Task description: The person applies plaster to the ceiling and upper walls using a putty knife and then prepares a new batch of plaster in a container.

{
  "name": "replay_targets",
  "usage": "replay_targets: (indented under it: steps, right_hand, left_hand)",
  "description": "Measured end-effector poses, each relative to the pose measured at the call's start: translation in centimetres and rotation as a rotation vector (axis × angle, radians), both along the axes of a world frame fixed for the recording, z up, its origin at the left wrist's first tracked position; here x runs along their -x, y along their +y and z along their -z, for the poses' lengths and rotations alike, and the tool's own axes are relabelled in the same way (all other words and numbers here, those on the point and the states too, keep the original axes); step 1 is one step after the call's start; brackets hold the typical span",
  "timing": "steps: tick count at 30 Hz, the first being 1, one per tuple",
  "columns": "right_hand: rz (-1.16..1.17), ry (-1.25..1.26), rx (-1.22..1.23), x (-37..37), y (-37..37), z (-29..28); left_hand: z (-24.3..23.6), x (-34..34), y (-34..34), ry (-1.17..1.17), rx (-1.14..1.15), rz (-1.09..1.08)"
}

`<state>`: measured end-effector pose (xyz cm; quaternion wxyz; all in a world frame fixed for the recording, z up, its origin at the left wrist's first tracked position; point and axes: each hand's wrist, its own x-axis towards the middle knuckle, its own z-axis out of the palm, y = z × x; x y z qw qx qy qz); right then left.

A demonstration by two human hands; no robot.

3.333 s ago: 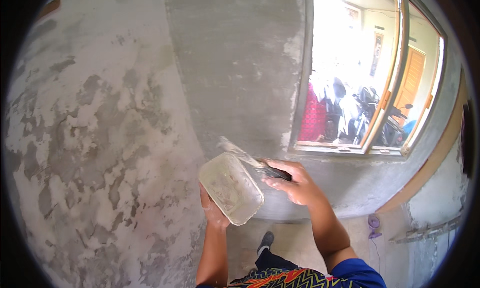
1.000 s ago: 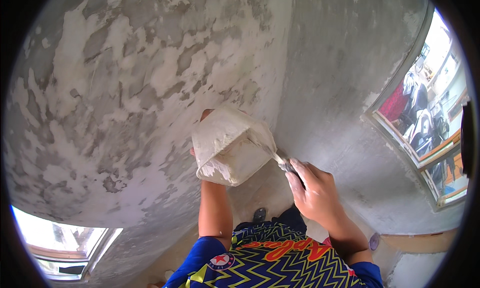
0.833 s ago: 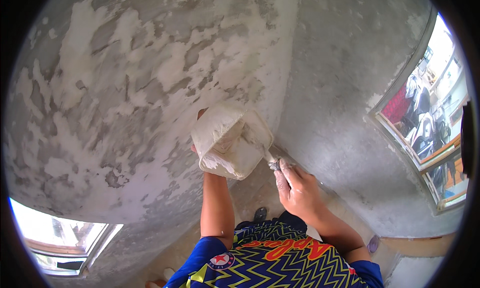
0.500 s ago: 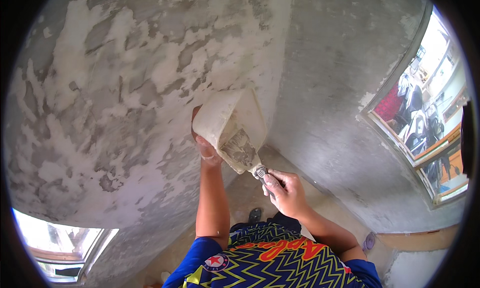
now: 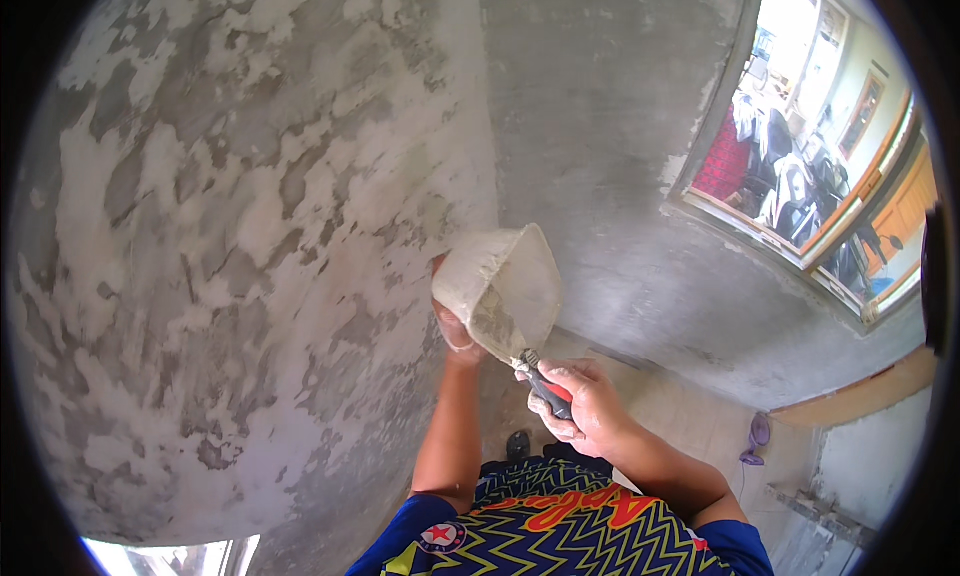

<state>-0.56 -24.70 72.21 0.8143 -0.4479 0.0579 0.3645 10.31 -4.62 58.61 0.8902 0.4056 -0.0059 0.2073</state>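
Wall (image 5: 262,261) partly coated; grey patches (image 5: 122,188) left uncovered.
Tub (image 5: 470,278) is gripped by left hand (image 5: 453,326), scraper (image 5: 532,362) clamped in right hand (image 5: 592,406).

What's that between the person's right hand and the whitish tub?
In the head view, a scraper bridges them: the right hand grips its handle, and its other end reaches into the tub.

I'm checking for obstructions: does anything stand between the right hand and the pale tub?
Only the scraper, gripped in the right hand, its blade end inside the pale tub; nothing else is visible between them.
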Motion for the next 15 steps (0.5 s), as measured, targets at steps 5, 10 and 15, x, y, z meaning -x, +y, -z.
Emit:
replay_targets:
  steps: [5, 10, 15]
  right_hand:
    - [0.098, 0.006, 0.005, -0.5, -0.7, -1.6]
    - [0.168, -0.119, 0.009, -0.5, -0.4, -0.7]
    - [0.054, -0.209, 0.034, -1.7, -0.9, -0.9]
  left_hand:
    - [1.4, -0.1, -3.1, -0.12, -0.065, 0.155]
    - [0.3, 0.4, -3.2, -0.068, 0.0, 0.149]
    - [1.2, 2.3, 1.2, -0.006, -0.019, 0.146]
